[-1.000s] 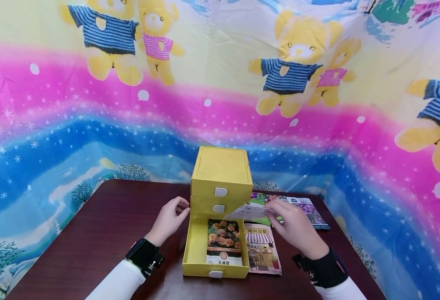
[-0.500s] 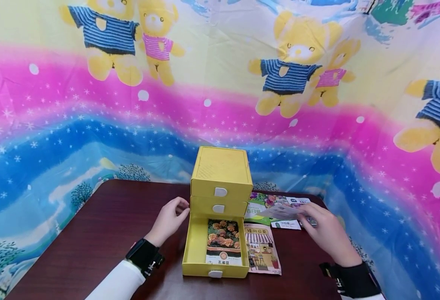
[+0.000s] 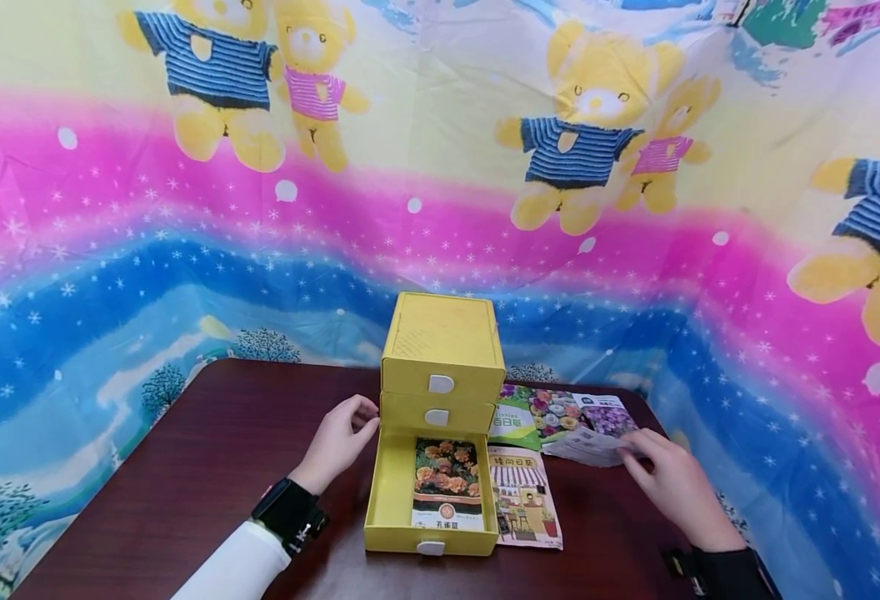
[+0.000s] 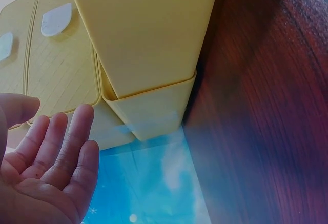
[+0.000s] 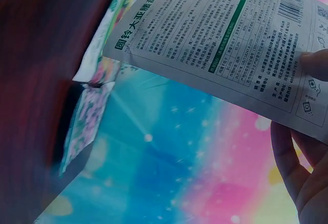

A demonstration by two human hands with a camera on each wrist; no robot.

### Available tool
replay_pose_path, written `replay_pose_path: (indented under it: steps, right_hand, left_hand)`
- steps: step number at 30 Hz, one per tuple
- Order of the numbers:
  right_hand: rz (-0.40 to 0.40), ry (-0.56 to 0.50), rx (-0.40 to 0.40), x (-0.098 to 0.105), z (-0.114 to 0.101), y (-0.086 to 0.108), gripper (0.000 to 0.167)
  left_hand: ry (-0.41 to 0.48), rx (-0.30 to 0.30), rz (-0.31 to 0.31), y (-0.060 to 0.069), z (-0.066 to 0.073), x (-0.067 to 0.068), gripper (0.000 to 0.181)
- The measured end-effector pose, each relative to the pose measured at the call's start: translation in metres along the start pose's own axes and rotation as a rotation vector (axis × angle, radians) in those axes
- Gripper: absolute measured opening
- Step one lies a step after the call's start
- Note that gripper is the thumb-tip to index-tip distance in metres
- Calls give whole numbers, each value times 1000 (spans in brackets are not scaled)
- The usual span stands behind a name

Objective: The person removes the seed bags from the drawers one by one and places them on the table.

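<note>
My right hand (image 3: pixel 668 479) pinches a seed packet (image 3: pixel 586 447) by one edge at the right of the table, over other packets. In the right wrist view that seed packet (image 5: pixel 197 39) shows its printed back with a barcode. Its far edge may be resting on the packets below; I cannot tell. My left hand (image 3: pixel 338 442) is at the left side of a yellow drawer box (image 3: pixel 443 333), fingers relaxed and holding nothing. Its lowest drawer (image 3: pixel 389 492) is pulled out, with an orange-flower seed packet (image 3: pixel 447 475) lying inside.
A pink illustrated packet (image 3: pixel 527 500) lies right of the drawer, partly beside its wall. Behind it lie a green packet (image 3: pixel 513 425) and a purple-flower packet (image 3: pixel 607 417). A printed cloth (image 3: pixel 440 225) hangs behind the dark wooden table (image 3: pixel 260 433).
My right hand has moved right and down, carrying the seed packet from above the drawer's right edge to the packets at the right. The left hand and the drawer box stay put.
</note>
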State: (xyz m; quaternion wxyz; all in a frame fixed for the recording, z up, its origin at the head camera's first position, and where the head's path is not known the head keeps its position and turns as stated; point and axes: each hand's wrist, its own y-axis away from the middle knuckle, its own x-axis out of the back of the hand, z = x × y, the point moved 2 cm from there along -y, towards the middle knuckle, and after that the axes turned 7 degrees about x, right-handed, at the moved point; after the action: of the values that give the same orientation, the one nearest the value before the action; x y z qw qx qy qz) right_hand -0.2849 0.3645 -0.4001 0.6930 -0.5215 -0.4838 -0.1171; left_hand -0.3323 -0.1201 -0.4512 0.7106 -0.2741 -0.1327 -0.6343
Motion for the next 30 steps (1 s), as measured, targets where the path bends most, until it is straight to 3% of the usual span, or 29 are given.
replay_pose_path:
  steps: [12,17,25,30]
  right_hand:
    - [-122,8,-86,-11,12,15,20]
    - [-178,-11,-86,-13,13,19,26]
    - [-330,-162,-62,-15,16,26,34]
    - [-481,-274,-60,-20,20,32,34]
  left_hand:
    - [2,0,-3,0,-2,0,14]
    - [-2,-3,6,0,-2,0,11]
    - [2,-5,10,0,-3,-2,11]
    - [11,-12,8,0,-2,-2,12]
